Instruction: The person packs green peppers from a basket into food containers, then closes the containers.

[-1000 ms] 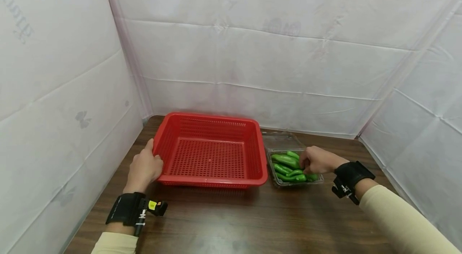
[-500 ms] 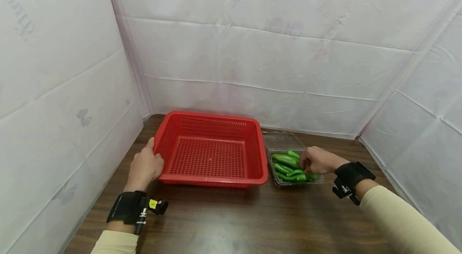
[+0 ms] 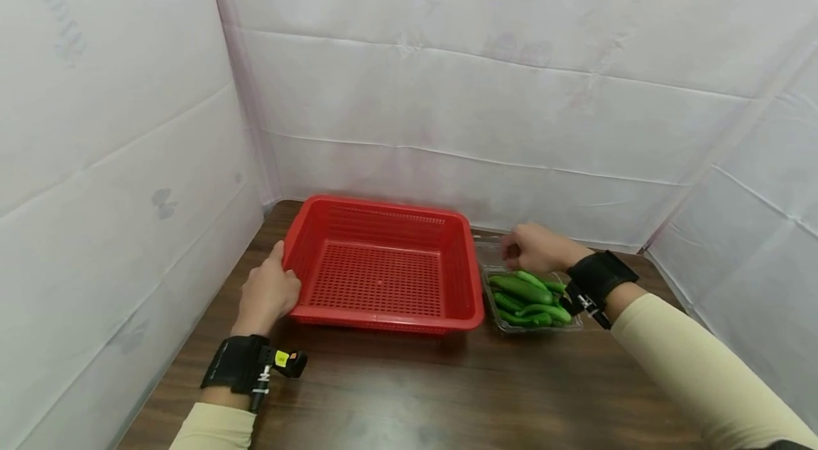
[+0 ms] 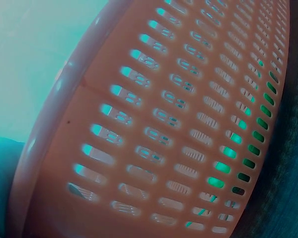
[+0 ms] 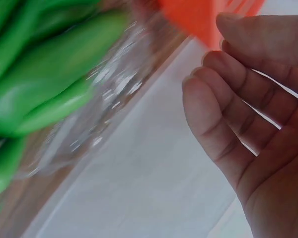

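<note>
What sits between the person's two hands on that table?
In the head view, a red basket fills most of the stretch. The left hand holds its left rim; the right hand hovers over a clear tray of green peppers beside the basket.

White-sheeted recording booth (image 3: 447, 81), wooden table (image 3: 415, 393)

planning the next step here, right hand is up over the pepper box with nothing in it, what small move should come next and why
Probably lower the right hand back onto the green peppers and close its grip on one. The right wrist view shows its loosely curled fingers holding nothing above the clear box, the red basket has nothing in it, and the left hand holds its rim.
</note>
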Demonstrator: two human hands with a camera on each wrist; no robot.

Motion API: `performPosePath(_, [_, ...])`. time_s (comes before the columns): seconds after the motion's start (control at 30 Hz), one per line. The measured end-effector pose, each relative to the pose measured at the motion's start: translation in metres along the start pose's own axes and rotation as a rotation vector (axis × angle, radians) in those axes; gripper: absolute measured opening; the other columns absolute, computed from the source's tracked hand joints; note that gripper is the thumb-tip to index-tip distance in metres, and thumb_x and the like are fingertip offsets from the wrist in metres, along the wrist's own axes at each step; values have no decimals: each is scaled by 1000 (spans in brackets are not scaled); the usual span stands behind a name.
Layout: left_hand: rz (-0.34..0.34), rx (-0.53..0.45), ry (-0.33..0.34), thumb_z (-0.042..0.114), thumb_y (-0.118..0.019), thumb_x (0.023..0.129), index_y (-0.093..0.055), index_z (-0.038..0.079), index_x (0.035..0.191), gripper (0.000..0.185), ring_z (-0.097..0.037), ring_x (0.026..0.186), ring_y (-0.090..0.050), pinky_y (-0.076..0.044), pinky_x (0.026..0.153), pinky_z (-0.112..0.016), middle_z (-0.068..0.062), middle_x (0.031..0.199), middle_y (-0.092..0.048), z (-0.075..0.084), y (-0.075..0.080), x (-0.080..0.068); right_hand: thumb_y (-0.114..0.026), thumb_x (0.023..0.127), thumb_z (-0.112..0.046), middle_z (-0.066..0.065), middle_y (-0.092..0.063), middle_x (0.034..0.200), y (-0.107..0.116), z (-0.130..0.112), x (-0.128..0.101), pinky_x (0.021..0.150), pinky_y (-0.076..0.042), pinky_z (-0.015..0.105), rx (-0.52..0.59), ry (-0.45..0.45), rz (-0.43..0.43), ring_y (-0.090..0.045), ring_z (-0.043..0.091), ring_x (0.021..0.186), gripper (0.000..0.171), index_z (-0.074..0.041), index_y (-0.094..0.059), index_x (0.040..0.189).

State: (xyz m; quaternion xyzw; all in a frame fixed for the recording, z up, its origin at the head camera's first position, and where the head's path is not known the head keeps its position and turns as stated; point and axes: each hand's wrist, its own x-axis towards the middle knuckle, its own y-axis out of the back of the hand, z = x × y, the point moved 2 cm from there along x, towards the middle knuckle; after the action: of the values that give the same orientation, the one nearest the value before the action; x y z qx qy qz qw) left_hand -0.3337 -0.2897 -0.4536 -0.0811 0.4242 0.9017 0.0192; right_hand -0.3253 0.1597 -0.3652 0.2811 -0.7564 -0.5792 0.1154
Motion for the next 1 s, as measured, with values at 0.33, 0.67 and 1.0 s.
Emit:
performPosePath(0.33, [-6, -10, 19, 12, -46, 103, -14, 5, 167, 71, -37, 97, -64, -54, 76, -47, -34, 135, -59, 15, -16, -3, -74, 94, -15, 3, -74, 96, -14, -80, 84, 78, -55, 34, -177, 57, -163, -65, 17, 85, 10, -10, -76, 103])
performPosePath(0.67, [11, -19, 17, 11, -46, 103, -16, 6, 167, 71, -34, 95, -65, -55, 78, -49, -32, 137, -60, 25, -29, -7, -70, 96, -8, 0, -74, 124, -77, -145, 141, 87, -57, 29, -264, 119, -413, -65, 10, 95, 30, -15, -76, 124])
performPosePath(1.0, [22, -21, 24, 11, -48, 102, -18, 8, 167, 72, -32, 88, -65, -54, 72, -45, -30, 131, -64, 26, -33, -10, -65, 94, 1, -7, -62, 82, -115, -154, 171, 65, -45, 21, -283, 236, -462, -50, 7, 72, 20, -17, -74, 95])
